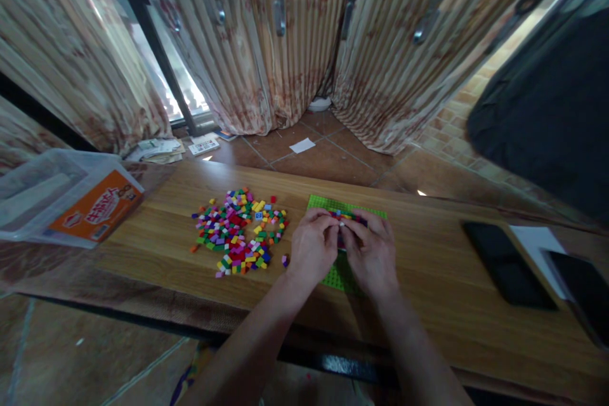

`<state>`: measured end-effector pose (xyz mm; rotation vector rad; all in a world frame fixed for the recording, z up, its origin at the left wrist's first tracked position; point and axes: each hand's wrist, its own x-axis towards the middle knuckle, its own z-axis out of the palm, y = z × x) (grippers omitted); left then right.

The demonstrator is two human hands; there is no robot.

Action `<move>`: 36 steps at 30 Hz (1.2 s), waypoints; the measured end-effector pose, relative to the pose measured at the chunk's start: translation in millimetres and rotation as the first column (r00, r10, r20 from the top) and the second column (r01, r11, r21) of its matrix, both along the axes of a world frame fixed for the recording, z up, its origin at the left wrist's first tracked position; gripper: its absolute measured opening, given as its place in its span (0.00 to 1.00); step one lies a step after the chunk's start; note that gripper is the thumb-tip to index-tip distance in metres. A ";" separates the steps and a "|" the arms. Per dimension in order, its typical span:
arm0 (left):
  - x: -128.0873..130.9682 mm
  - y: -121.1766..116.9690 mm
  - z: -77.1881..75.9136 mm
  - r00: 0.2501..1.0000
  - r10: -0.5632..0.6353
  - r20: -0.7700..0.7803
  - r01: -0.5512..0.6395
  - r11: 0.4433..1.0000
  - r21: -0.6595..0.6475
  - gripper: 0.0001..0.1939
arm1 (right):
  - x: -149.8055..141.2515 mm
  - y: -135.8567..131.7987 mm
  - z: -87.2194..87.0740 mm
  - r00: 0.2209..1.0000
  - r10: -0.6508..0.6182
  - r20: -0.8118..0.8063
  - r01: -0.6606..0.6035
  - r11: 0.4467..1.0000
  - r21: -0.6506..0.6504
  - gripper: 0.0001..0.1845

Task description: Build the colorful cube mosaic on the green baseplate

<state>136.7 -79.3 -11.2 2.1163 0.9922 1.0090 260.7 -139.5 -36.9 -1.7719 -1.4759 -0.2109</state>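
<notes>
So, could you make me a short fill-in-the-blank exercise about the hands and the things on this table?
1. The left hand and right hand come close together over a studded baseplate whose color is ____.
2. Seen in the picture, the scattered loose bricks lie to the ____ of the baseplate.
3. The see-through plastic bin carries a label that is mainly ____ in color.

Missing words: green; left; orange.
</notes>
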 end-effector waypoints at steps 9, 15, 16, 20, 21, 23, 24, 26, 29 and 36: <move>-6.8 2.9 1.9 1.000 0.016 0.018 -0.015 0.997 -0.076 0.09 | 5.1 -3.6 1.6 0.992 -0.031 0.122 0.037 0.998 -0.043 0.14; -9.5 1.8 2.8 1.000 0.004 0.011 -0.003 0.995 -0.103 0.10 | 4.9 -4.6 -0.1 0.985 -0.033 0.167 0.040 0.998 -0.038 0.14; -9.7 1.6 2.8 1.000 0.002 0.010 -0.001 0.994 -0.108 0.10 | 4.7 -4.8 -0.5 0.985 -0.033 0.168 0.040 0.998 -0.039 0.14; -10.4 1.6 3.1 1.000 -0.010 0.012 0.012 0.993 -0.117 0.10 | 3.6 -5.6 -1.6 0.981 -0.042 0.190 0.050 0.998 -0.036 0.14; -10.5 1.7 3.2 1.000 -0.011 0.014 0.012 0.993 -0.117 0.10 | 3.3 -5.6 -1.9 0.981 -0.047 0.191 0.054 0.998 -0.032 0.14; -10.6 1.9 3.3 1.000 -0.013 0.018 0.015 0.993 -0.121 0.10 | 2.7 -5.4 -2.7 0.982 -0.057 0.180 0.061 0.998 -0.020 0.13; -10.6 2.0 3.3 1.000 -0.015 0.019 0.017 0.992 -0.123 0.10 | 2.5 -5.2 -3.2 0.984 -0.058 0.170 0.061 0.998 -0.012 0.13; -10.6 2.2 3.3 1.000 -0.019 0.021 0.021 0.992 -0.126 0.10 | 2.0 -4.5 -4.2 0.988 -0.055 0.144 0.054 0.998 0.013 0.13; -10.7 2.2 3.5 1.000 -0.024 0.016 0.026 0.992 -0.126 0.10 | 1.2 -3.8 -4.4 0.996 -0.045 0.076 0.041 0.998 0.056 0.12; -12.0 1.4 4.4 1.000 -0.016 -0.008 0.015 0.992 -0.125 0.09 | -0.1 -4.1 3.1 0.969 -0.115 -0.218 0.134 0.988 0.073 0.14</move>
